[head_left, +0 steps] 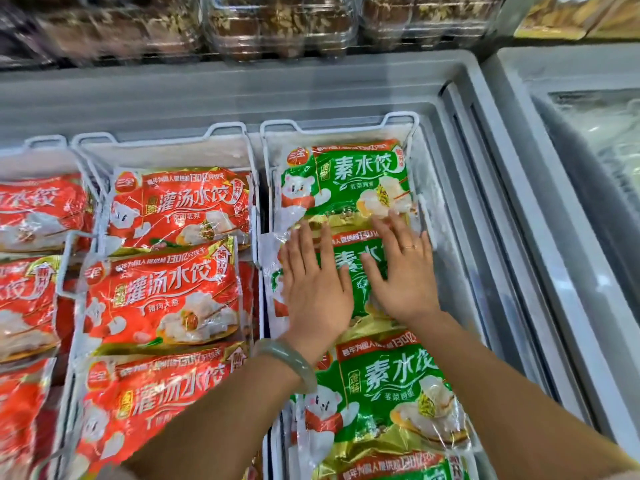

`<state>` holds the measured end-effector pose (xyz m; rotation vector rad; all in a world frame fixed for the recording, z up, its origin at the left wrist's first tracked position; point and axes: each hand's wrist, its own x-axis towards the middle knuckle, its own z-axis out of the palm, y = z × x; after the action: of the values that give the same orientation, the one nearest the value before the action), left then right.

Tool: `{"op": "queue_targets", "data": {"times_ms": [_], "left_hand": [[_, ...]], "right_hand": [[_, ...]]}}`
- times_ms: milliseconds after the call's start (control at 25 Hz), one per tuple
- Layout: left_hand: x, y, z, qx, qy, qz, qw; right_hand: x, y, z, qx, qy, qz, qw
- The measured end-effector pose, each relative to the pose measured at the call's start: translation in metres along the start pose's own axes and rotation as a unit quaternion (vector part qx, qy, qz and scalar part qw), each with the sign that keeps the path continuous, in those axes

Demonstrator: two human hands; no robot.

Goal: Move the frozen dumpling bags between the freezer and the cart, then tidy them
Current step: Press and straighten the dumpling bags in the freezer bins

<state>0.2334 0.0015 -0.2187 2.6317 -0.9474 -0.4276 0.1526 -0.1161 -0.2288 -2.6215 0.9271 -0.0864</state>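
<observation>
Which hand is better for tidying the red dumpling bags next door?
Probably the left hand. It lies flat on the left part of the middle green dumpling bag, beside the wire divider next to the red dumpling bags. The right hand lies farther right and would have to cross over.

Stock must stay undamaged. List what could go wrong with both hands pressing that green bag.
The left hand and right hand press flat on the middle green bag; hard pressure might crack dumplings inside. Its left edge crowds the wire basket, so sliding could snag the film.
</observation>
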Motion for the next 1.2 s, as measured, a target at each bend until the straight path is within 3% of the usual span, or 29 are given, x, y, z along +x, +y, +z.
{"op": "queue_targets", "data": {"times_ms": [160,400,640,880,1200], "left_hand": [[-0.025,0.000,0.016,0.004,-0.052,-0.034,0.998],[-0.014,-0.010,0.020,0.035,-0.062,0.019,0.997],[-0.010,0.008,0.027,0.033,-0.066,0.028,0.997],[-0.008,0.006,0.023,0.025,-0.094,0.028,0.995],[-0.126,-0.020,0.037,0.052,-0.011,0.142,0.988]], "right_hand": [[-0.023,0.008,0.009,-0.062,-0.053,-0.029,0.996],[-0.033,0.011,0.012,-0.076,-0.096,0.064,0.990],[-0.039,0.016,0.011,-0.085,-0.045,0.076,0.992],[-0.035,0.025,0.000,-0.023,-0.084,0.058,0.995],[-0.151,0.010,0.004,-0.061,0.006,0.092,0.994]]}}
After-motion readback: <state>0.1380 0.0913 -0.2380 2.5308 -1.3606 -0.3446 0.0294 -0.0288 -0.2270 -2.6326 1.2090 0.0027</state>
